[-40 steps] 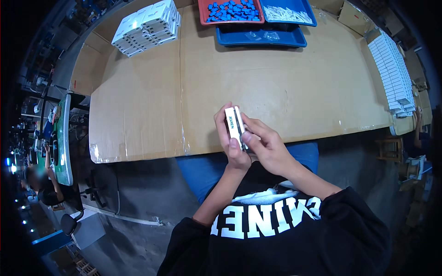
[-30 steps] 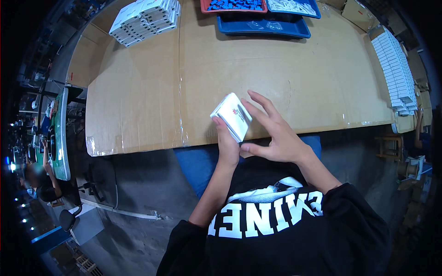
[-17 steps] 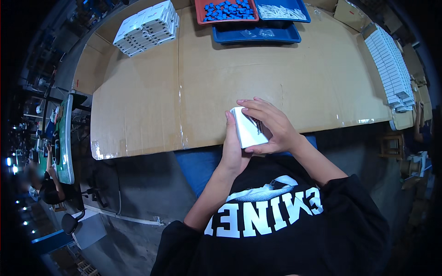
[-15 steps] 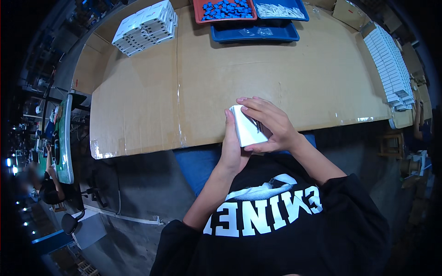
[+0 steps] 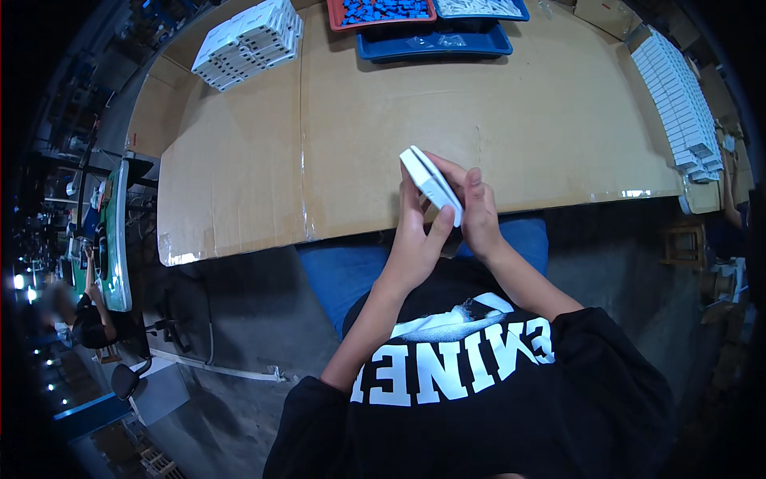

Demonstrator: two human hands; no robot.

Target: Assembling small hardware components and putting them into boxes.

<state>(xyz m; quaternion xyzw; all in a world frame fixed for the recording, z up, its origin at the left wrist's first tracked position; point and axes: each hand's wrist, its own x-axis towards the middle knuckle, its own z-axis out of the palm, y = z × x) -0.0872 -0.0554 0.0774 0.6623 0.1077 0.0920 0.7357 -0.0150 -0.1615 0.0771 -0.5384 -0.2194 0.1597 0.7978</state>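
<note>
A small white flat rectangular case (image 5: 429, 182) is held in both hands above the table's near edge. It is tilted, with its narrow side up and a dark slit along that side. My left hand (image 5: 415, 243) grips it from the left and below, thumb against the near end. On the right, my right hand (image 5: 481, 217) is closed around its other face, the thumb raised beside it and the fingers partly hidden behind. Whether anything sits inside the case I cannot tell.
The cardboard-covered table (image 5: 239, 176) carries a stack of white cases (image 5: 249, 44) at far left. Beyond stand a red tray (image 5: 383, 24) of blue parts, a blue tray (image 5: 483, 16) of white parts and another blue tray (image 5: 435, 54). White boxes (image 5: 678, 100) are stacked right. Another person (image 5: 92, 323) sits left.
Both hands have turned the case from its broad white face onto its narrow side and raised it slightly away from me. The right hand has shifted from over the face to the right side.
</note>
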